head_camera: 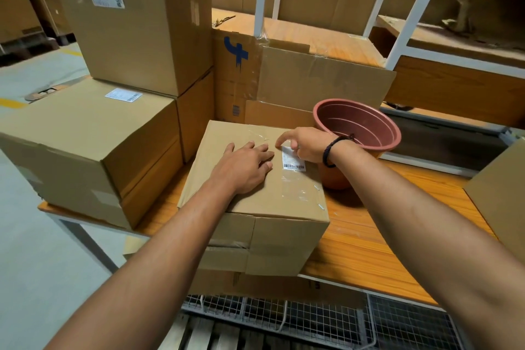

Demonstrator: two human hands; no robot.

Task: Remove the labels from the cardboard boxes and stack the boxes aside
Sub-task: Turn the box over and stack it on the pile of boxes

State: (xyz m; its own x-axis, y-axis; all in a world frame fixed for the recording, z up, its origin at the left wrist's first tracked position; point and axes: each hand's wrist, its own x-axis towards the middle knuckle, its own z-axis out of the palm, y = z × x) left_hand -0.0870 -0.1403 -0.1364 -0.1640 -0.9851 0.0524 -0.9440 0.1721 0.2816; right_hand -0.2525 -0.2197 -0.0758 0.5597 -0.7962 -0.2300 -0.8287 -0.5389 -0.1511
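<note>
A brown cardboard box [227, 233] sits in front of me on the wooden table [366, 244]. On its top is a white barcode label [294, 160] under clear tape. My left hand [244, 166] lies flat on the box top, fingers straight, just left of the label. My right hand [304, 143] pinches the label's upper edge with thumb and curled fingers. Two more labelled boxes stand at the left: a large lower box [85, 145] and a tall upper box [136, 25] stacked behind it.
A terracotta plastic pot [358, 128] stands right of the box, close to my right wrist. Flattened cardboard [312, 79] leans behind. Another box edge [502, 196] shows at far right. A white metal rack [409, 17] rises behind; a wire mesh cage [312, 318] sits below the table.
</note>
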